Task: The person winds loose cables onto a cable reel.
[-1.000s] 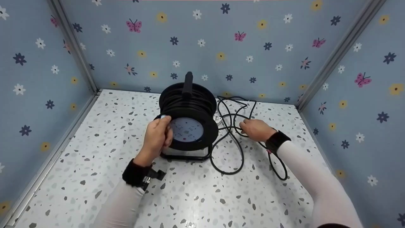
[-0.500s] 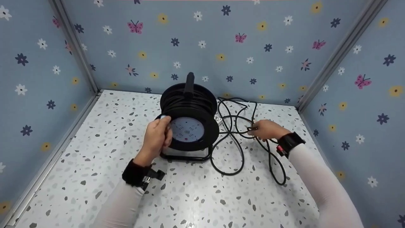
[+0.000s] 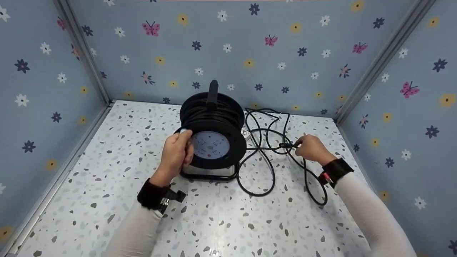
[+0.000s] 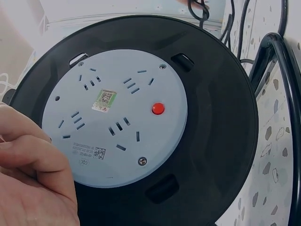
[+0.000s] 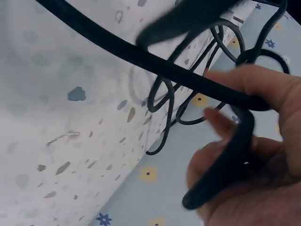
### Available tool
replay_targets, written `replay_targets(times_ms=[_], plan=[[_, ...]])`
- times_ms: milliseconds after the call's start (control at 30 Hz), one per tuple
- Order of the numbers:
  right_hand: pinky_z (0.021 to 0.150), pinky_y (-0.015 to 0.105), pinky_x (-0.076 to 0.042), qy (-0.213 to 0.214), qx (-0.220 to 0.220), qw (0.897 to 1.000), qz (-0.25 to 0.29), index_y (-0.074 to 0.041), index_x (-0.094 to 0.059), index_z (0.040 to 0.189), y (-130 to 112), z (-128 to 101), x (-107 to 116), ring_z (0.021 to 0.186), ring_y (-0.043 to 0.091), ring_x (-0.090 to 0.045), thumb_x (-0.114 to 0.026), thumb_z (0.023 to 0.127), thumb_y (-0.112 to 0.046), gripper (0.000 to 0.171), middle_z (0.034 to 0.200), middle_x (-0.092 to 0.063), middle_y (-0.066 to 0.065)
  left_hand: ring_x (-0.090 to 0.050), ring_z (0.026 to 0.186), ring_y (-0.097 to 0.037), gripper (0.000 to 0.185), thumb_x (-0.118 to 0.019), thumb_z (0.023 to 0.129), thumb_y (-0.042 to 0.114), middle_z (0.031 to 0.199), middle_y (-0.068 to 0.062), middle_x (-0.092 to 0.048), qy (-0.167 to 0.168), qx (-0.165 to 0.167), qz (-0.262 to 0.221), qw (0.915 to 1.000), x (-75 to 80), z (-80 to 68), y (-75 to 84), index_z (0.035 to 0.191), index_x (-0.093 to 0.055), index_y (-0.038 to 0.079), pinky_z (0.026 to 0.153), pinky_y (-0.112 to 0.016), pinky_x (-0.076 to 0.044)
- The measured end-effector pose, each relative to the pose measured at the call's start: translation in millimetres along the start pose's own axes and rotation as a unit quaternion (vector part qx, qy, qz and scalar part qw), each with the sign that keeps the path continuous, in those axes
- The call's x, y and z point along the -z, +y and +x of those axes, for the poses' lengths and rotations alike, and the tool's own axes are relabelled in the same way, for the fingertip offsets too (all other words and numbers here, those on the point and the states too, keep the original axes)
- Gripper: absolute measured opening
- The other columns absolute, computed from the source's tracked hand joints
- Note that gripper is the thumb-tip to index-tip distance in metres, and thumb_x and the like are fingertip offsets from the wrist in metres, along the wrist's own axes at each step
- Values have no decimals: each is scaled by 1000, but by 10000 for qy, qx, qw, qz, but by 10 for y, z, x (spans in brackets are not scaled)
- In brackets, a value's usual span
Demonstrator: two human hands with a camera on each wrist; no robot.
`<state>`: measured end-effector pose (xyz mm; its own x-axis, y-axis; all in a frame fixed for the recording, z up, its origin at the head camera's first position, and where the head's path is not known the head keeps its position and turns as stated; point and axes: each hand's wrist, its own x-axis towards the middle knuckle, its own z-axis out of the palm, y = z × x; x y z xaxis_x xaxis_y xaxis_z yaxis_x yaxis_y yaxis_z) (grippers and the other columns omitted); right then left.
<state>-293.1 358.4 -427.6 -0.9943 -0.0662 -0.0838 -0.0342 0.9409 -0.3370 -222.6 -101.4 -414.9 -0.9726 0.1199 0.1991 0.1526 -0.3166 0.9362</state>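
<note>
A black cable reel (image 3: 237, 148) stands on the speckled table, with dark cable wound on its drum. Its round grey-blue socket panel (image 4: 164, 89) carries a red button in the left wrist view. My left hand (image 3: 175, 151) grips a small pale knob (image 3: 183, 131) on the reel's front flange; the fingers curl over it. Right of the reel lies loose black cable (image 3: 259, 195) in crossing loops. My right hand (image 3: 312, 148) pinches this cable just right of a bunched, knot-like spot (image 3: 285, 145). In the right wrist view, the cable passes between thumb and fingers.
A white plug (image 3: 245, 134) lies against the reel's right side. Blue flowered panels (image 3: 228, 67) enclose the table at the back and both sides. The reel's tubular stand (image 3: 210, 177) reaches toward me, and its black handle (image 3: 212, 94) sticks up at the top.
My right hand has moved right along the cable, and the bunched spot now shows left of its fingers. The right-hand loop has shifted slightly. My left hand stays on the knob.
</note>
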Motion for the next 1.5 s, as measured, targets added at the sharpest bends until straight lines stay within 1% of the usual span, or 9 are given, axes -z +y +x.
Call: replay_targets(times_ms=[433, 733, 867, 1033, 1133, 1200, 1300, 1400, 1500], plan=[[48, 32, -36, 174, 121, 9986, -480, -15, -55, 87, 35, -218, -92, 56, 20, -49, -52, 81, -54, 40, 69, -56, 4, -27, 26, -22, 45, -51, 88, 36, 37, -10, -34, 73, 17, -121, 9999, -13, 11, 13, 64, -38, 1, 29, -48, -14], [68, 34, -44, 337, -86, 9775, 2083, -8, -47, 124, 226, -241, -155, 83, 22, -53, -71, 72, -36, 63, 94, -56, 9, -27, 26, -24, 47, -49, 89, 37, 37, -11, -35, -18, -4, 62, 10000, -26, 19, 37, 63, -37, 0, 29, -50, -14], [75, 43, -48, -112, 113, 9425, 3337, -11, -44, 128, 237, -262, -198, 99, 30, -52, -65, 79, -35, 58, 110, -52, 16, -27, 26, -24, 47, -49, 90, 37, 38, -12, -35, 1, 3, 47, 10000, -23, 20, 40, 64, -37, 0, 28, -47, -15], [80, 50, -45, -551, 363, 8565, 5119, -6, -40, 128, 249, -278, -228, 110, 42, -41, -60, 85, -19, 50, 120, -38, 26, -25, 26, -23, 48, -50, 89, 38, 38, -12, -35, 55, 59, -20, 10000, -26, 15, 30, 62, -37, 0, 26, -44, -15], [68, 46, -51, -824, 434, 8225, 5611, -2, -35, 131, 264, -285, -237, 98, 40, -49, -56, 87, -15, 50, 114, -40, 23, -25, 26, -23, 47, -50, 88, 38, 38, -11, -35, 62, 52, -39, 10000, -24, 16, 27, 63, -37, 1, 25, -43, -15], [48, 38, -48, -1013, 422, 8316, 5445, -3, -36, 130, 275, -296, -244, 74, 31, -52, -53, 89, -20, 47, 101, -44, 18, -26, 26, -23, 47, -51, 88, 38, 38, -11, -34, 58, 57, -17, 10000, -24, 15, 25, 63, -37, 1, 26, -45, -14], [36, 31, -30, -1007, 536, 9002, 4203, -7, -46, 121, 302, -335, -252, 50, 16, -38, -49, 91, -30, 38, 80, -47, 10, -27, 26, -23, 46, -50, 89, 38, 37, -11, -35, -6, 67, 31, 10000, -31, 11, 29, 63, -38, 1, 28, -49, -14], [42, 32, -33, -739, 711, 9690, 2249, -15, -54, 106, 317, -379, -255, 48, 16, -39, -44, 91, -42, 33, 72, -54, 8, -28, 26, -24, 47, -50, 89, 36, 38, -12, -36, -26, 50, 105, 9999, -33, 9, 41, 62, -38, -1, 27, -48, -16], [53, 33, -38, -789, 636, 9914, 827, -18, -55, 100, 319, -412, -254, 59, 19, -49, -36, 89, -54, 42, 78, -63, 3, -29, 27, -24, 47, -48, 91, 34, 38, -13, -36, -28, 3, 119, 9999, -38, -5, 66, 62, -38, -2, 26, -44, -19]])
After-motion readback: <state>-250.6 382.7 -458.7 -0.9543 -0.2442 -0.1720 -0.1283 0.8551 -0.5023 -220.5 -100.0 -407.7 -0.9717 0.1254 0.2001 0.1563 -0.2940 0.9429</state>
